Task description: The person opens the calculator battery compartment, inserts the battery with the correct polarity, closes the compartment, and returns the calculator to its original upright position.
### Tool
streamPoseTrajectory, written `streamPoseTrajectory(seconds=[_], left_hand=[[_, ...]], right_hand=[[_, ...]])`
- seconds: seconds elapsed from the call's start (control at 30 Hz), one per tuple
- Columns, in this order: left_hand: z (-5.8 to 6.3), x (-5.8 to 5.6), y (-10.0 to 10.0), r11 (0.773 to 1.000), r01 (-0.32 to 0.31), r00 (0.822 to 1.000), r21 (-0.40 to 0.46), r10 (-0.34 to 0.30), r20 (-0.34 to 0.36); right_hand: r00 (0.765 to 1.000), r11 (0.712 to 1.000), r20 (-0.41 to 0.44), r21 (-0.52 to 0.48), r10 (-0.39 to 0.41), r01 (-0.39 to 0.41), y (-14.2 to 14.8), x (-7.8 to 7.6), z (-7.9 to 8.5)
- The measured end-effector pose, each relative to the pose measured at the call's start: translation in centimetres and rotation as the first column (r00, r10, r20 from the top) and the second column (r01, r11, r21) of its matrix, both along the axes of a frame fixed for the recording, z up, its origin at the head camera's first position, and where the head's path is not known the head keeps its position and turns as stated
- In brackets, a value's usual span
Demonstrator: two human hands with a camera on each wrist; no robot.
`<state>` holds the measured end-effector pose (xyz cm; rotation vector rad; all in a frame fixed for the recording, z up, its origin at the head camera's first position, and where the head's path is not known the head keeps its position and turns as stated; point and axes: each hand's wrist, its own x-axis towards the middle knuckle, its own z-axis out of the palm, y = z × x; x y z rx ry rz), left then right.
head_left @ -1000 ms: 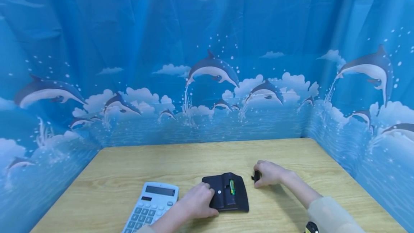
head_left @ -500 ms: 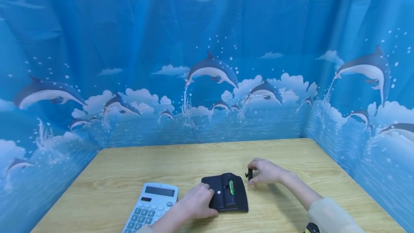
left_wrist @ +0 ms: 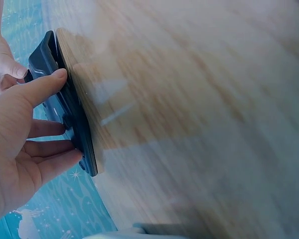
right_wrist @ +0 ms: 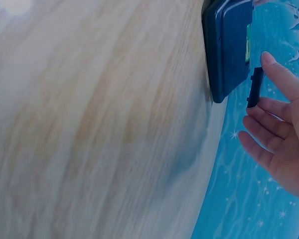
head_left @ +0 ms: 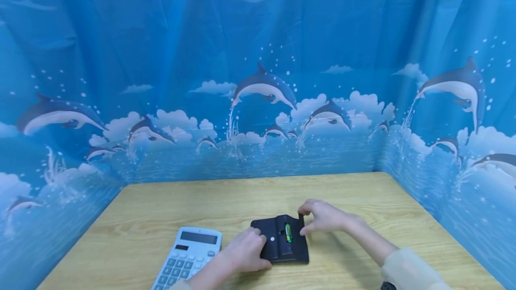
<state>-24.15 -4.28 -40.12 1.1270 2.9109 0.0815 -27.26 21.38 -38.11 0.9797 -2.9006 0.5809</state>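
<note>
A flat black device (head_left: 299, 253) lies back side up, its battery compartment uncovered and a green battery (head_left: 288, 232) inside. My left hand (head_left: 247, 249) holds the device by its left side; in the left wrist view the thumb is on one edge of the device (left_wrist: 78, 117) and the fingers farther along. Between thumb and fingertips, my right hand (head_left: 325, 218) pinches a small black battery cover (right_wrist: 256, 87). The cover stands on end just right of the compartment. From the right wrist view, a gap shows between it and the device (right_wrist: 234, 47).
To the left, partly behind the left forearm, lies a light blue calculator (head_left: 198, 252) with its keys up. Beyond the wooden table (head_left: 181, 200) hangs a blue dolphin curtain (head_left: 242, 21) on several sides.
The right hand has moved left with the battery cover, from beside the device to its right edge near the compartment. The left hand and the device have stayed in place.
</note>
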Motion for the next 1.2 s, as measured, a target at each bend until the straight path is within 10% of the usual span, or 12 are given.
streamPoseTrajectory(seconds=[1.2], left_hand=[[-0.6, -0.1, -0.4, 0.999, 0.032, 0.999, -0.033, -0.031, 0.025]], right_hand=[[0.995, 0.999, 0.096, 0.046, 0.02, -0.024, -2.4, 0.6, 0.7]])
